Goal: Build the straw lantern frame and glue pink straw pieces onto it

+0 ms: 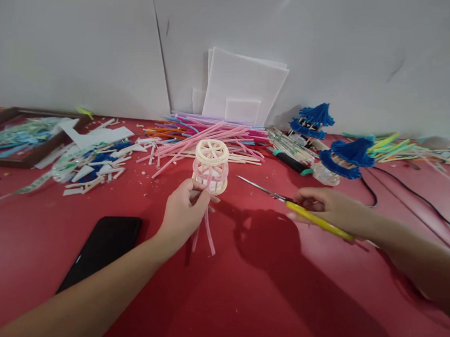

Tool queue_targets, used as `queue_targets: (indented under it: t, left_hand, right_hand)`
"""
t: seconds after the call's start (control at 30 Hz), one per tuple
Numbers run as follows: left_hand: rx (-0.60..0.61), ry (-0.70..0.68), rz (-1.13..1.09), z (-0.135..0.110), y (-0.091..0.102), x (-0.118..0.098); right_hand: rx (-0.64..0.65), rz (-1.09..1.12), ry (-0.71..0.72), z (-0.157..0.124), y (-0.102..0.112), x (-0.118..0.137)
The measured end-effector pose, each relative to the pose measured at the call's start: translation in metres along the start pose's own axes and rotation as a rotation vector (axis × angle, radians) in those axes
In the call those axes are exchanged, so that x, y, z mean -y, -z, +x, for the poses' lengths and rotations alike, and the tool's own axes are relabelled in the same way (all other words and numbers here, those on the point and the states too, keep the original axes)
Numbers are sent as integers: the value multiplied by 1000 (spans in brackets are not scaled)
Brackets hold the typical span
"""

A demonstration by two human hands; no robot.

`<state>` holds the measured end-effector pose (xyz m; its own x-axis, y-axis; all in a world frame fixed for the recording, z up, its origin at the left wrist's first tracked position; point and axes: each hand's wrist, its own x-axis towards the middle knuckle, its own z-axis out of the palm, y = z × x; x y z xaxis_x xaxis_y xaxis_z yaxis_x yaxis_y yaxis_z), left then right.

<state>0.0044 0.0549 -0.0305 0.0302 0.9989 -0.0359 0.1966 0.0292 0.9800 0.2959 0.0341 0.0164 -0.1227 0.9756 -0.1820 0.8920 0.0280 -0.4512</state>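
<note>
My left hand (186, 207) pinches pink strips (209, 232) whose loose ends hang below its fingers. Right by the fingertips is a small round cage-like model (212, 159), with a cream spoked ring on top and pink bands around its middle. Whether the pinched strips are joined to the model is hidden by my fingers. In my right hand (317, 207) is a pair of yellow-handled scissors (307, 215), slim metal blades pointing left toward the model and apart from it.
Behind the model lies a pile of coloured strips (227, 135). White sheets (247, 84) lean on the wall. Blue-roofed models (346, 157) and a green-black tool (293, 163) stand and lie at right. Scraps (96, 163), a wooden frame (26, 160) and a black phone (105, 247) are left.
</note>
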Motion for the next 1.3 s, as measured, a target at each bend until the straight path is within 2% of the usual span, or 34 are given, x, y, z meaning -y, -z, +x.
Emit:
queue_targets:
  t: [0.13,0.3,0.57,0.73,1.03,1.17,1.3]
  left_hand:
    - [7,8,-22,1,0,1]
    - [20,23,-7,-1,2,-1]
    - [36,51,-11,-1,4,1]
    - [43,58,-1,-2,3,-2]
    - [34,88,-46,-2,1,-4]
    - [78,147,-119,-8,6,-13]
    - [198,212,-135,-20,14,-26]
  right_hand:
    - [319,289,-61,2,19,12]
    - [484,353,-36,10,14,27]
    - [480,335,-44,30,2,39]
    - [396,233,72,37,2,42]
    - [362,88,136,45,-2,39]
    - [309,52,141,30,-12,36]
    - [334,51,91,-4,-22,39]
